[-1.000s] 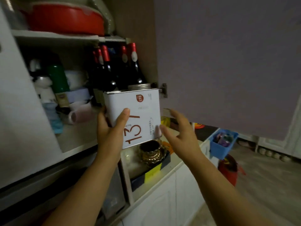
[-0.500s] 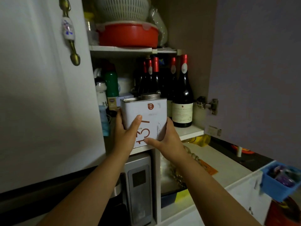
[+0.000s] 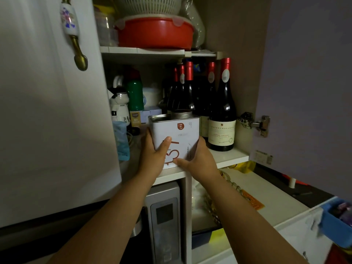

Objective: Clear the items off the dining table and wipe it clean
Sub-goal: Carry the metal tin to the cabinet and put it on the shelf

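Observation:
A white square tin (image 3: 179,134) with orange numerals and a round metal cap stands at the front edge of the lower cupboard shelf (image 3: 228,158). My left hand (image 3: 154,157) grips its left side, thumb across the front. My right hand (image 3: 200,161) holds its right lower corner, thumb along the bottom front edge. The dining table is not in view.
Several dark wine bottles (image 3: 222,115) with red caps stand right behind and beside the tin. A green bottle (image 3: 135,94) and a white kettle-like jar (image 3: 120,103) sit at the left. The cupboard doors (image 3: 47,111) hang open. A red basin (image 3: 154,33) fills the upper shelf. Below are a grey appliance (image 3: 163,221) and a counter (image 3: 266,197).
Both hands carried the tin up and inward onto the lower shelf. My right hand, which was off the tin, took hold of its right side.

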